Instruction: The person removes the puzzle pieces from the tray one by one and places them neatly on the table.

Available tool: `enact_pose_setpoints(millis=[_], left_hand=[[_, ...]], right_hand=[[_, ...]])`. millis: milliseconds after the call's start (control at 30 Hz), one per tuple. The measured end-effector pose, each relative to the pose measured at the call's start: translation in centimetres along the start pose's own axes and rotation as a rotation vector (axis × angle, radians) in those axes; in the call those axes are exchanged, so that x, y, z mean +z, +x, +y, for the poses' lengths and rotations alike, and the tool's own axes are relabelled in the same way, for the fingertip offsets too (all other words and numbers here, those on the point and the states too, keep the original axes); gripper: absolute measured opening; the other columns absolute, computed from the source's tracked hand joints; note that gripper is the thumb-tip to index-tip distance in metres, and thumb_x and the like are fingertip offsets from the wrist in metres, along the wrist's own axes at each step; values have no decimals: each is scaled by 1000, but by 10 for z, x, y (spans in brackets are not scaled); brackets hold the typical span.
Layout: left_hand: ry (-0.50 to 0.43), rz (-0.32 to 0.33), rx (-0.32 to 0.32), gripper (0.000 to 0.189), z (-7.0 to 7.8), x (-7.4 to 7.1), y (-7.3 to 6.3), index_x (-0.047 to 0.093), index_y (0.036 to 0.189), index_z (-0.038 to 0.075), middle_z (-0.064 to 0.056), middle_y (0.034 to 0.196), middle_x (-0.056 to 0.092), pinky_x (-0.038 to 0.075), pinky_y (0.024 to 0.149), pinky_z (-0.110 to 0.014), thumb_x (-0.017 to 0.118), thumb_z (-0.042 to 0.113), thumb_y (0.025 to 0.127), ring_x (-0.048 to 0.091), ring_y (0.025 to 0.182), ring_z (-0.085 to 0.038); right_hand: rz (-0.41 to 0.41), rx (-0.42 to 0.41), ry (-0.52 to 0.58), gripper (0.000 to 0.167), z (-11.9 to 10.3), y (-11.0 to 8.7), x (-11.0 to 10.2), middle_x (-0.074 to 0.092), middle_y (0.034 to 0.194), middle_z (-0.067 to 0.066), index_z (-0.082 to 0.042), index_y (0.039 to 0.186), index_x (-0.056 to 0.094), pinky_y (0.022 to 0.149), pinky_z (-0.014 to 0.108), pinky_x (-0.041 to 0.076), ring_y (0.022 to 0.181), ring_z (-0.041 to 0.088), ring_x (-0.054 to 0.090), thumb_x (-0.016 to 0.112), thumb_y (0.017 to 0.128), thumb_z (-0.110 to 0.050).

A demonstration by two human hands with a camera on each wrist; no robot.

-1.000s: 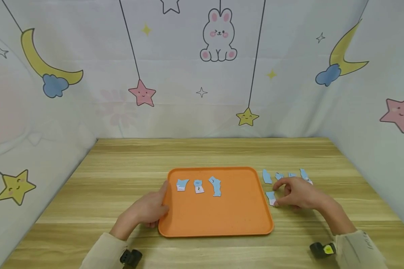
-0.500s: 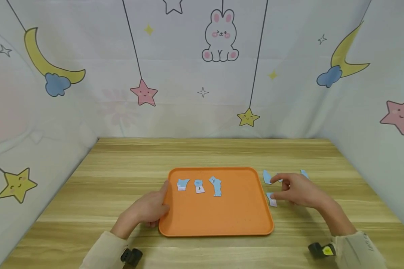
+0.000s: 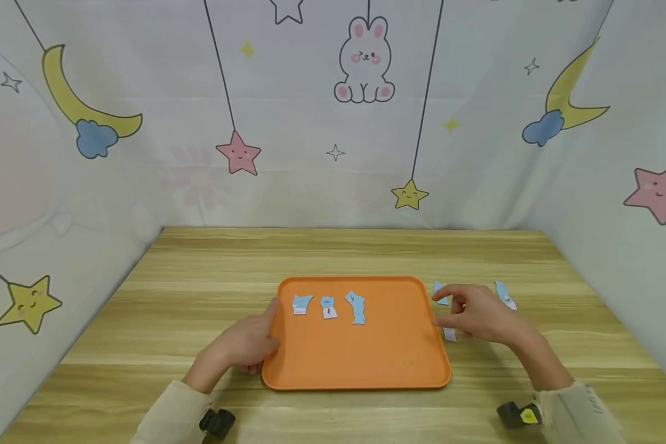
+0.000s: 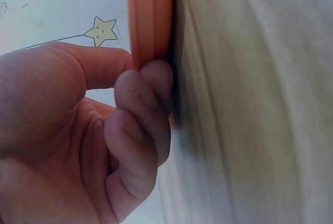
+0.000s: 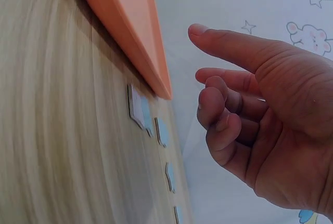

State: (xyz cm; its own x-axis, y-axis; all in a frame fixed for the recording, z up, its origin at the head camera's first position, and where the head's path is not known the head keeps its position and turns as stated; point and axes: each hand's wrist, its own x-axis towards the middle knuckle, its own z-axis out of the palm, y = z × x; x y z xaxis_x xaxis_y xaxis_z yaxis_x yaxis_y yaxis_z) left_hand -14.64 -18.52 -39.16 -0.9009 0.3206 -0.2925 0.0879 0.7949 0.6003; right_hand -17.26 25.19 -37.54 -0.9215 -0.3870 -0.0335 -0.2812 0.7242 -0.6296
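Observation:
My left hand (image 3: pixel 246 345) holds the left edge of an orange tray (image 3: pixel 355 367); in the left wrist view the curled fingers (image 4: pixel 138 130) press against the tray's outer side. Three blue-and-white puzzle pieces sit in a row near the tray's far side: a left one (image 3: pixel 301 304), a middle one (image 3: pixel 328 307) and a longer one (image 3: pixel 357 309). By the right rim hovers my right hand (image 3: pixel 477 314), thumb and forefinger apart with nothing between them. Beneath and beside it, partly covered, are a piece (image 3: pixel 449 334) and another (image 3: pixel 440 293).
One more puzzle piece (image 3: pixel 505 296) lies beyond the right hand. The right wrist view shows several pieces (image 5: pixel 162 132) on the wooden table (image 3: pixel 216 253) beside the tray. A white curtain (image 3: pixel 288 123) printed with stars and moons hangs behind and at both sides.
My right hand has risen from the puzzle piece by the tray's right rim and shifted left, its fingertips now over that rim. My left hand stays at the tray's edge.

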Motion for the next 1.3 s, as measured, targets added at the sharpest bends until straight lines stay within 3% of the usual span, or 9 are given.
enact_pose_setpoints(millis=[333, 733, 1000, 1300], left_hand=[[11, 5, 0, 85, -2, 1, 2, 7, 168, -4, -8, 56, 61, 45, 39, -28, 52, 4, 97, 53, 40, -15], [23, 11, 7, 85, -1, 1, 0, 7, 168, -5, -8, 57, 61, 45, 39, -28, 53, 4, 97, 53, 40, -15], [23, 12, 9, 85, -1, 1, 0, 8, 167, -5, -9, 58, 61, 45, 39, -29, 53, 3, 96, 54, 40, -15], [30, 13, 4, 85, 0, 1, 0, 7, 168, -4, -8, 58, 61, 45, 39, -28, 53, 5, 97, 54, 40, -15]], right_hand=[[-49, -8, 94, 51, -23, 17, 18, 58, 71, 3, 0, 132, 66, 50, 29, 49, 50, 22, 59, 83, 91, -25], [-37, 8, 26, 48, -43, 35, 37, 59, 65, 0, -1, 131, 69, 49, 29, 46, 48, 14, 53, 83, 90, -24], [-63, 21, 48, 50, -54, 44, 47, 59, 63, 2, -2, 133, 67, 51, 28, 43, 46, 13, 52, 83, 91, -23], [-79, 30, 68, 53, -64, 55, 56, 57, 58, 1, -2, 136, 66, 55, 32, 48, 44, 14, 52, 84, 90, -21]])
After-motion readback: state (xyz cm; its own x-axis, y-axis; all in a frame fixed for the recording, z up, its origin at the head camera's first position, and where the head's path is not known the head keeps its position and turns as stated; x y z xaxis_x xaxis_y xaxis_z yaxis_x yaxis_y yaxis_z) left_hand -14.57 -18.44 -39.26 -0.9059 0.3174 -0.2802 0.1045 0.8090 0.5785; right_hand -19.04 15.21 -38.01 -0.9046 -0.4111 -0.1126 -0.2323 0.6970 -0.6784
